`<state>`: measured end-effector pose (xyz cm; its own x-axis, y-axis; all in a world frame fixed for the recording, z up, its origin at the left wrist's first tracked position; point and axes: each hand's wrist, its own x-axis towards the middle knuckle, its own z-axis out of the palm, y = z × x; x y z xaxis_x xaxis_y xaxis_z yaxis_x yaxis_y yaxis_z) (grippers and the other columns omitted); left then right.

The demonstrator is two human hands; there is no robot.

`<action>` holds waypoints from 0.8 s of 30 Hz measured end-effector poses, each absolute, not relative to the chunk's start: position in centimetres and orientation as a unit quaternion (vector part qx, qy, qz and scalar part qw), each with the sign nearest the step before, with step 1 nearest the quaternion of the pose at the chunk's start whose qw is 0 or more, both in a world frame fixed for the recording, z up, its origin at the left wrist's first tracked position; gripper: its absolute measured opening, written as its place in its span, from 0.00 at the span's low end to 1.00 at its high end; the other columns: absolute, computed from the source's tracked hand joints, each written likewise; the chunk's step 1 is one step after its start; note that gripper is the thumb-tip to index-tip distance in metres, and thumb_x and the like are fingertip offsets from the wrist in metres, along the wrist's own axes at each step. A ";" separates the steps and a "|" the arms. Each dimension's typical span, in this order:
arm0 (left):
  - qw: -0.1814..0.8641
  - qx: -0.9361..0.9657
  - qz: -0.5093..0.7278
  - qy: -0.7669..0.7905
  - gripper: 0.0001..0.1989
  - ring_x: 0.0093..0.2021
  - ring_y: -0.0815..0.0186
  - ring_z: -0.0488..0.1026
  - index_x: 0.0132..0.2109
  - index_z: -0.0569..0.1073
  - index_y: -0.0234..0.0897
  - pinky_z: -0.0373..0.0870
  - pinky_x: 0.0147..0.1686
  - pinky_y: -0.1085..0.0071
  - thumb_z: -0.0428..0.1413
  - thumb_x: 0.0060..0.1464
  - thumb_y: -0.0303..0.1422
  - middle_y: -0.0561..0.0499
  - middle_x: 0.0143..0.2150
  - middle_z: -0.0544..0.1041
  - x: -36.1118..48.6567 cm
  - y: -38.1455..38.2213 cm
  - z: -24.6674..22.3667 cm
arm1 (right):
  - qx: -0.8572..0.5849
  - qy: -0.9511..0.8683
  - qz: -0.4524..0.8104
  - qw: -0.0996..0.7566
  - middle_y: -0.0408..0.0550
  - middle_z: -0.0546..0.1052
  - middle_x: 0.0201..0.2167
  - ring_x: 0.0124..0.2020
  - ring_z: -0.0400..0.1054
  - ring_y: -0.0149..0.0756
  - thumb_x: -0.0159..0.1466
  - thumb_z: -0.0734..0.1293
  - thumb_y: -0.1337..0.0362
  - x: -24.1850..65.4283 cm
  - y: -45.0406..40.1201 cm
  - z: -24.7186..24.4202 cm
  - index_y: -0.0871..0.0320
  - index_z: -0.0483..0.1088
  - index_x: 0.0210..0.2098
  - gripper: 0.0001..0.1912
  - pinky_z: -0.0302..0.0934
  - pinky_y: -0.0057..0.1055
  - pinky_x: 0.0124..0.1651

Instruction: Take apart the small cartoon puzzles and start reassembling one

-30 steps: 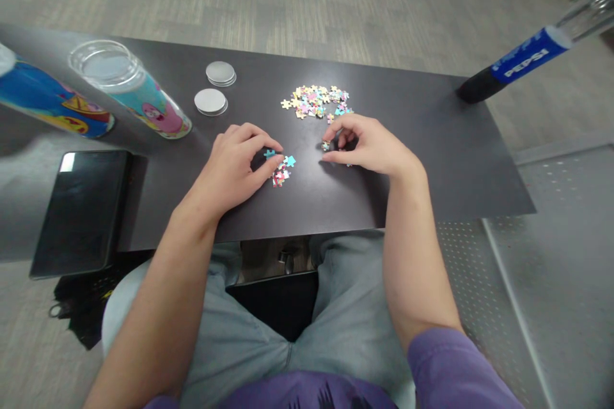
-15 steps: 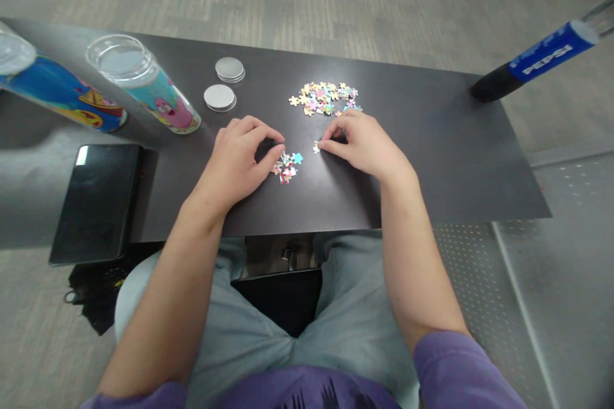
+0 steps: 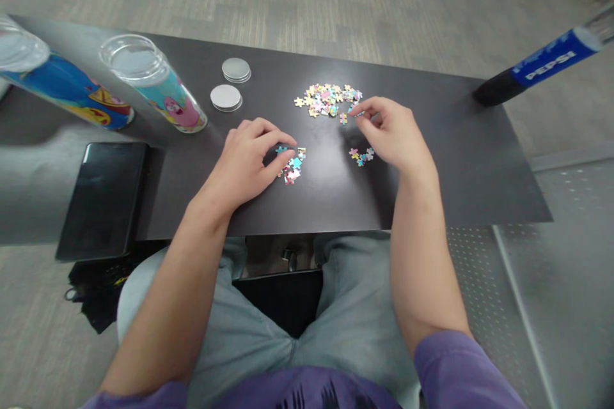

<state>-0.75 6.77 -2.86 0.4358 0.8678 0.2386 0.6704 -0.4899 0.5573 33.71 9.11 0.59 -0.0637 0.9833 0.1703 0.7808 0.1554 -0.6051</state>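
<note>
My left hand (image 3: 252, 163) rests on the dark table beside a small pile of jigsaw pieces (image 3: 293, 169), its thumb and fingers apart at the pile's left edge. A larger heap of colourful pieces (image 3: 326, 97) lies farther back. At the right end of that heap is my right hand (image 3: 391, 131), with thumb and fingertips apart and nothing visible between them. One loose piece (image 3: 343, 118) lies just left of its fingertips. Below the right hand sits a small cluster of pieces (image 3: 361, 157).
Two clear-lidded printed canisters (image 3: 180, 108) (image 3: 91, 99) stand at the left, near stacked white discs (image 3: 226, 97) (image 3: 236, 69). A black tablet (image 3: 103, 198) lies at the left front edge. A blue PEPSI cylinder (image 3: 537, 67) stands at the right end of the table (image 3: 460, 166).
My right hand has moved right and slightly back, uncovering the small cluster of pieces. A piece has appeared at the top right of the pile by my left hand, which has barely moved.
</note>
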 end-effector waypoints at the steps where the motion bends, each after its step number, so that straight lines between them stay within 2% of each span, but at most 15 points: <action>1: 0.195 0.825 0.256 0.465 0.11 0.64 0.43 0.82 0.62 0.93 0.52 0.75 0.65 0.45 0.67 0.82 0.42 0.44 0.63 0.88 -0.8 6.8 -2.9 | -0.630 -0.700 0.186 0.280 0.49 0.85 0.44 0.38 0.76 0.46 0.75 0.71 0.72 34.0 9.2 0.3 0.50 0.90 0.54 0.17 0.73 0.47 0.53; 6: 0.195 0.824 0.264 0.461 0.10 0.63 0.44 0.83 0.62 0.93 0.51 0.76 0.65 0.45 0.68 0.82 0.42 0.44 0.62 0.88 -0.9 7.0 -3.1 | -0.635 -0.716 0.157 0.244 0.52 0.85 0.46 0.43 0.77 0.49 0.78 0.70 0.70 34.2 9.4 -0.6 0.50 0.94 0.63 0.23 0.74 0.49 0.57; 12: 0.200 0.824 0.264 0.460 0.12 0.63 0.44 0.83 0.62 0.93 0.50 0.77 0.67 0.44 0.67 0.81 0.42 0.44 0.62 0.89 -0.9 7.1 -3.1 | -0.623 -0.745 0.146 0.187 0.52 0.82 0.41 0.42 0.76 0.51 0.80 0.73 0.61 34.5 9.5 -0.5 0.50 0.96 0.64 0.21 0.72 0.51 0.56; 17: 0.200 0.825 0.267 0.457 0.12 0.63 0.43 0.84 0.61 0.93 0.50 0.78 0.68 0.43 0.67 0.81 0.43 0.43 0.62 0.88 -1.0 7.1 -3.2 | -0.599 -0.760 0.177 0.180 0.51 0.83 0.40 0.41 0.74 0.49 0.78 0.75 0.60 35.3 8.8 0.7 0.48 0.98 0.60 0.18 0.72 0.52 0.59; 21: 0.197 0.824 0.263 0.461 0.11 0.64 0.42 0.84 0.60 0.93 0.52 0.79 0.69 0.41 0.67 0.81 0.44 0.44 0.62 0.88 -1.2 7.3 -3.2 | -0.587 -0.761 0.213 0.176 0.50 0.83 0.39 0.37 0.72 0.45 0.77 0.75 0.61 36.6 7.6 1.8 0.46 0.99 0.56 0.17 0.72 0.50 0.57; 24: 0.200 0.826 0.262 0.458 0.12 0.64 0.41 0.85 0.60 0.93 0.53 0.79 0.70 0.40 0.67 0.80 0.46 0.43 0.61 0.89 -1.3 7.4 -3.3 | -0.582 -0.760 0.233 0.171 0.51 0.84 0.40 0.38 0.73 0.46 0.76 0.75 0.61 37.5 6.9 2.3 0.47 0.98 0.50 0.14 0.71 0.49 0.55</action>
<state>-1.32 7.43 -3.27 0.4428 0.8613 0.2491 0.6522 -0.5001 0.5697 37.51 6.91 2.29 -0.2641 0.9644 -0.0120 0.8049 0.2135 -0.5536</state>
